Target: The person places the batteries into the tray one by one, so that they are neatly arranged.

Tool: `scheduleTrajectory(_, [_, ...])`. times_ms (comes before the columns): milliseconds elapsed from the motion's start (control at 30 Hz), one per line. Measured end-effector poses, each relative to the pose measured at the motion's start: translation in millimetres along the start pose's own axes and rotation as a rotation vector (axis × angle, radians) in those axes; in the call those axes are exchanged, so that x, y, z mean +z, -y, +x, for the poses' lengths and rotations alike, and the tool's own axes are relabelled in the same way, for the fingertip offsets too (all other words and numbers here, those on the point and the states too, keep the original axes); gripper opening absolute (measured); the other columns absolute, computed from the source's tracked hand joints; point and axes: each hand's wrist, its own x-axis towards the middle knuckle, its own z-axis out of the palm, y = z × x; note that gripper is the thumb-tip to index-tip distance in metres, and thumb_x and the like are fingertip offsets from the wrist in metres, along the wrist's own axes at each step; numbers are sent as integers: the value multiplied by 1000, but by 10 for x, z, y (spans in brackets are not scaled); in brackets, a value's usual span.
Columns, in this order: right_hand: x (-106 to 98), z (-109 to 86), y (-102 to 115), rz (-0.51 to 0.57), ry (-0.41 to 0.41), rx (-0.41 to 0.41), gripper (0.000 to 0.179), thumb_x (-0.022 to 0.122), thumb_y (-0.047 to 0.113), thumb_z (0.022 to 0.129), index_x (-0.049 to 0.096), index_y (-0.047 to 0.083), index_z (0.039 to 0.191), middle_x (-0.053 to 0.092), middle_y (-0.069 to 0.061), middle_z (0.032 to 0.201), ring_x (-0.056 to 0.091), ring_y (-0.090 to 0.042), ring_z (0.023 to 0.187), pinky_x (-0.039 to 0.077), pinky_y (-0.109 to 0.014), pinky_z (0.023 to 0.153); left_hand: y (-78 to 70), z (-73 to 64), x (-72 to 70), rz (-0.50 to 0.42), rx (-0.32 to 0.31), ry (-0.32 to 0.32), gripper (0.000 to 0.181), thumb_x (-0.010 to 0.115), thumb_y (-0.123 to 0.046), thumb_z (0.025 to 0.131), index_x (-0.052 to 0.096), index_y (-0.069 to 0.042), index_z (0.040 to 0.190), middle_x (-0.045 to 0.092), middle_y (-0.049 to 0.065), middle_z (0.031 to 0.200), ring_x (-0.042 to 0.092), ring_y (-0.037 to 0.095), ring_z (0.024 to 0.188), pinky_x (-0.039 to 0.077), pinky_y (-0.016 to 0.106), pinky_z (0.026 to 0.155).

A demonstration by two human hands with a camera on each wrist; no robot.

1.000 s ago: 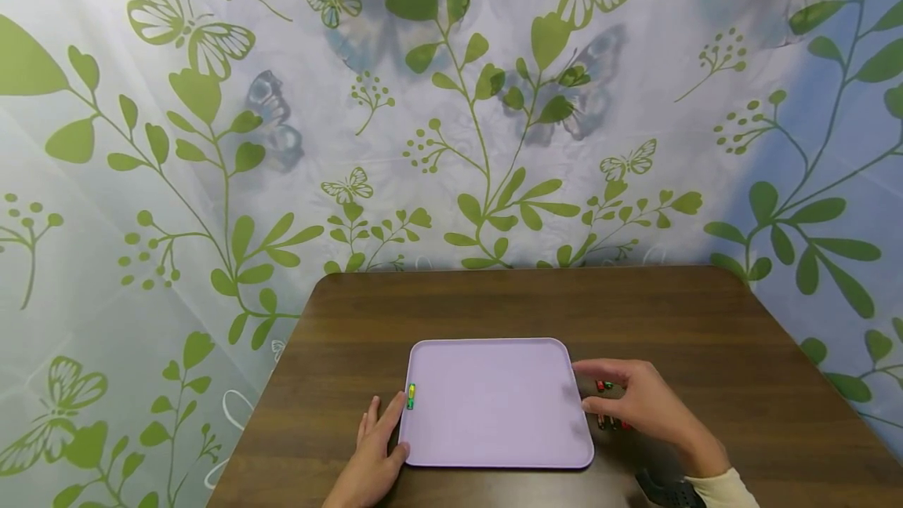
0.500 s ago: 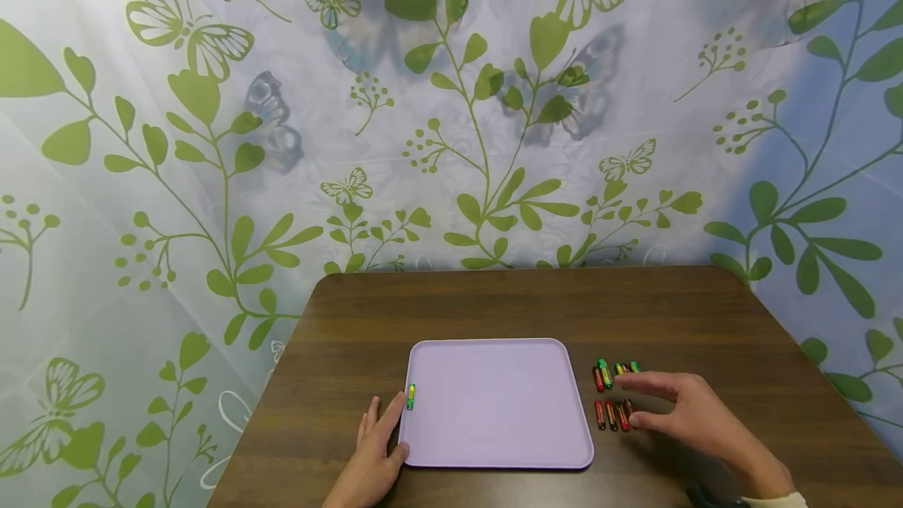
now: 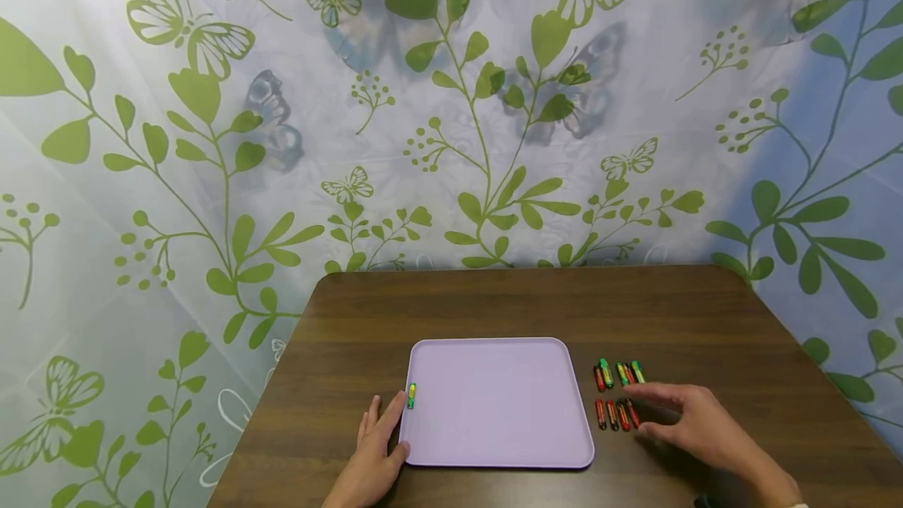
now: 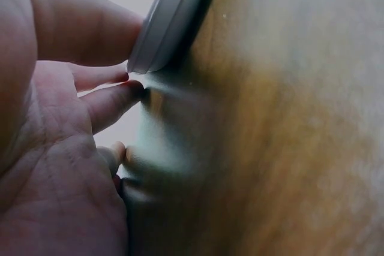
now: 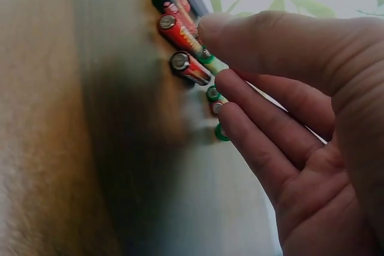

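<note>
A lilac tray [image 3: 497, 402] lies flat on the brown table, with one green-and-yellow battery [image 3: 412, 396] along the inside of its left rim. My left hand [image 3: 374, 453] rests beside that rim, thumb and forefinger touching it; in the left wrist view the thumb meets the tray edge [image 4: 165, 22]. To the right of the tray, several batteries lie in two rows: a far row mixing green and red batteries [image 3: 607, 373], and a near row of red-and-black batteries [image 3: 612, 415]. At their right side my right hand [image 3: 698, 422] hovers, thumb and fingers apart and holding nothing.
The wooden table [image 3: 522, 300] reaches back to a hanging cloth [image 3: 451, 139] printed with green leaves and butterflies. A pale looped cord [image 3: 229, 406] shows left of the table.
My right hand has moved right, from the tray's right rim to the right side of the batteries, uncovering both rows. The left hand and tray stay in place.
</note>
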Motion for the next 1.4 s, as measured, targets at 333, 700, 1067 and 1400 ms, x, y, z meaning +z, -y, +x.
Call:
scheduleTrajectory(333, [112, 6, -55, -98, -104, -77, 47, 99, 30, 79, 82, 26, 123, 84, 1, 120, 74, 1, 109, 62, -23, 89, -16, -4, -10, -4, -6, 2, 76, 67, 4, 97, 41, -4, 168, 36, 24, 176, -3, 58, 166, -9, 77, 129])
scheduleTrajectory(700, [130, 14, -40, -113, -102, -59, 47, 98, 24, 79, 83, 26, 123, 83, 1, 122, 74, -2, 110, 62, -23, 90, -17, -2, -8, -10, -10, -2, 76, 66, 4, 96, 41, -3, 168, 35, 24, 176, -4, 58, 166, -10, 77, 129])
scheduleTrajectory(1067, [114, 36, -26, -83, -49, -67, 54, 97, 25, 81, 80, 28, 132, 81, -5, 130, 72, -6, 119, 61, -21, 91, -37, -12, -11, -19, -41, -14, 76, 68, 1, 97, 42, -7, 168, 34, 22, 177, -3, 58, 166, -6, 83, 126])
scheduleTrajectory(1400, [92, 75, -9, -63, 24, -44, 54, 93, 15, 82, 79, 27, 133, 79, -8, 133, 71, -10, 121, 60, -19, 91, -30, -11, -23, -18, -30, -5, 76, 68, 2, 97, 42, -5, 168, 34, 22, 177, -4, 58, 166, -9, 80, 128])
